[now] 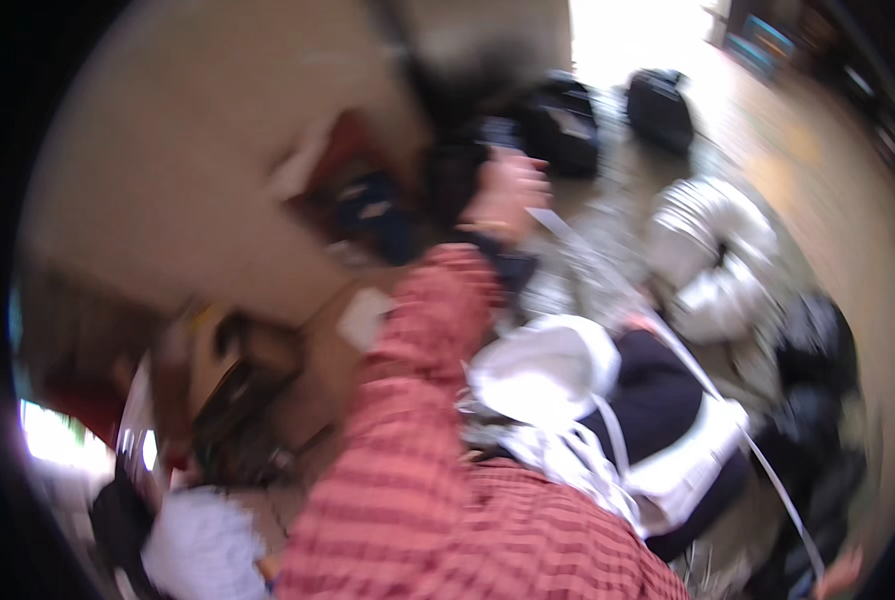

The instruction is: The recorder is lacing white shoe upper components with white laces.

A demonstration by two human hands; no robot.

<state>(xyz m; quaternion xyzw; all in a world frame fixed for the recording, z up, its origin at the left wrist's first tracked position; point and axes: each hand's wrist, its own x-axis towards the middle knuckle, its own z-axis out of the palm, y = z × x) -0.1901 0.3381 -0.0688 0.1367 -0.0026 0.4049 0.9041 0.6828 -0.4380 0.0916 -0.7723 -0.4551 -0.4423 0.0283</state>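
Note:
My left hand [507, 195], at the end of a red plaid sleeve, reaches forward near the upper middle, fingers curled; it is blurred. A thin white strip [702, 375] runs from beside it down to the lower right. At the strip's other end, a small part of my right hand [839, 572] shows at the rim, fingers pinched close to the strip. Close to my body sit a rounded white thing [547, 370], loose white cords [572, 460] and a white case-like thing [692, 465] over dark cloth; their exact kinds are too smeared to tell.
Dark bags [562, 125] stand ahead, by a bright doorway [637, 35]. A shiny silvery bundle [717, 245] lies to the right, with black plastic [817, 350] beyond it. Open cardboard boxes [252, 345] are on the left; a white crumpled bundle [202, 535] is at lower left.

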